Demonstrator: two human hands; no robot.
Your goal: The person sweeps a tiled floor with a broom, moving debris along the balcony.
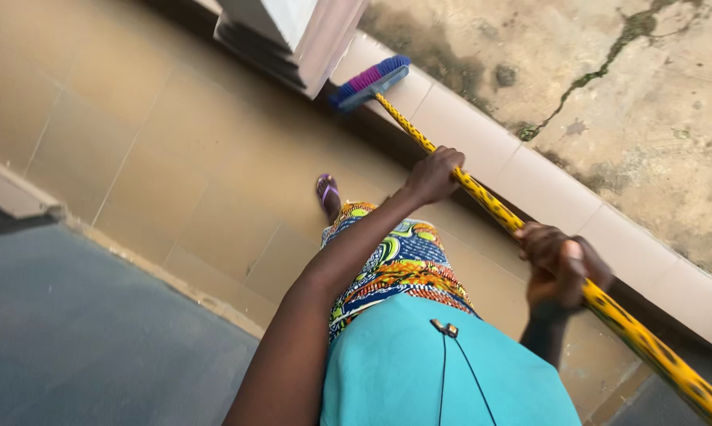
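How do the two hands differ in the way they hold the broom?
The left hand grips the yellow handle farther down, nearer the brush head; the right hand grips higher up, nearer the body. The left arm is stretched out; the right is tucked in. Both are closed around the same handle.

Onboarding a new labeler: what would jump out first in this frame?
The long yellow, dark-speckled broom handle cuts diagonally across the right half, ending in a blue and purple brush head at top centre, beside a white pillar base. The left hand grips it higher up, the right hand lower. Below them, a bright patterned skirt and turquoise top stand over tan floor tiles.
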